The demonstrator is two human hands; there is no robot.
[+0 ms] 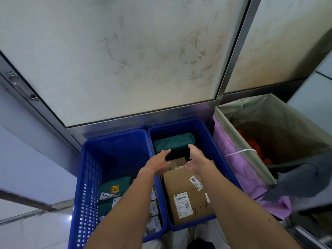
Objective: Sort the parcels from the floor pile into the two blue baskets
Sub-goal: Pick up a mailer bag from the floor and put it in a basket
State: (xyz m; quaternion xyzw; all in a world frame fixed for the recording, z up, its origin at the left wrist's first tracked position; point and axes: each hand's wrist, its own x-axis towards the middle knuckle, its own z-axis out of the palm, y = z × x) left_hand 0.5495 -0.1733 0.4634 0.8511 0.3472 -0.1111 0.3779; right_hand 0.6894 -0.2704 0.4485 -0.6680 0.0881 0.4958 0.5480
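Two blue baskets stand side by side against a frosted glass door. The left basket [86, 178] holds green bag parcels [115, 186] and small labelled boxes. The right basket [206, 133] holds a large brown cardboard box [186, 198] marked "2-4", a smaller brown box [177, 162] behind it and a dark green bag parcel [172, 142] at the far end. Both my hands hover over the right basket with fingers spread and nothing in them: my left hand [158, 161] above the divide between the baskets, my right hand [196, 159] over the far edge of the large box.
A large cardboard carton [269, 112] lined with a pink bag [233, 159] stands right of the baskets, with orange items inside. A grey bag [301, 184] lies at the right edge. The glass door frame [143, 117] runs behind the baskets; pale floor tiles lie to the left.
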